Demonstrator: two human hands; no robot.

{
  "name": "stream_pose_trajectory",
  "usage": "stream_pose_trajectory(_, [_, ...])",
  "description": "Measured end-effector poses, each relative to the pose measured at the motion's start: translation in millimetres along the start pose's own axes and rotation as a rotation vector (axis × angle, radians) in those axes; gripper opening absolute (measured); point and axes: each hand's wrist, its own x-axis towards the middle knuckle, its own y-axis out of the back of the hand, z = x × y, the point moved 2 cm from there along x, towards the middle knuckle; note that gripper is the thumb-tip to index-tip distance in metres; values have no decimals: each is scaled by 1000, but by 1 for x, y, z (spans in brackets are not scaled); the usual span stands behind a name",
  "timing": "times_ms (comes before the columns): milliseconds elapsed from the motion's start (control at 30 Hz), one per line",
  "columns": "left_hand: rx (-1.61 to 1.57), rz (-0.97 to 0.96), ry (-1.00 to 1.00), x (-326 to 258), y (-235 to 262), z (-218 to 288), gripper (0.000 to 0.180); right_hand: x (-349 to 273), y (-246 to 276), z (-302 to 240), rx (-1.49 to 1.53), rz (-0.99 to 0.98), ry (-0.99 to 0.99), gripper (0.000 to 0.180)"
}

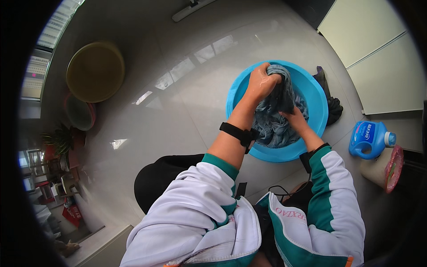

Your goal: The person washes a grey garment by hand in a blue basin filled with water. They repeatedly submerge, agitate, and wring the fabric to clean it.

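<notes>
A round, bright blue basin [318, 104] stands on the tiled floor in front of me, with wet grey-blue laundry [272, 130] heaped in it. My left hand [263, 83], wet with some suds on its back, is closed round a bunched, twisted length of the cloth [281, 73] and lifts it above the heap. Lower and to the right, my right hand [297, 120] grips the darker hanging part of the same cloth; some of its fingers are hidden behind the fabric. What kind of garment it is, I cannot tell.
Dark bunched cloth [332, 107] lies against the basin's right side. Farther right are a blue detergent jug [368, 139], a bin with a pink-red liner [391, 171] and pale cabinets [382, 66]. A large tan tub [95, 73] and a potted plant [62, 140] stand at left.
</notes>
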Motion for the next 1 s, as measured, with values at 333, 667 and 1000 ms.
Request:
stream_pose_trajectory(333, [-100, 73, 178, 3, 22, -29, 25, -19, 50, -145, 353, 36, 172, 30])
stream_pose_trajectory(667, [554, 219, 318, -3, 16, -81, 48, 62, 37, -57, -245, 274, 66, 60])
stream_pose_trajectory(1000, [1010, 8, 126, -20, -27, -121, 78, 89, 20, 28, -722, -214, -104, 63])
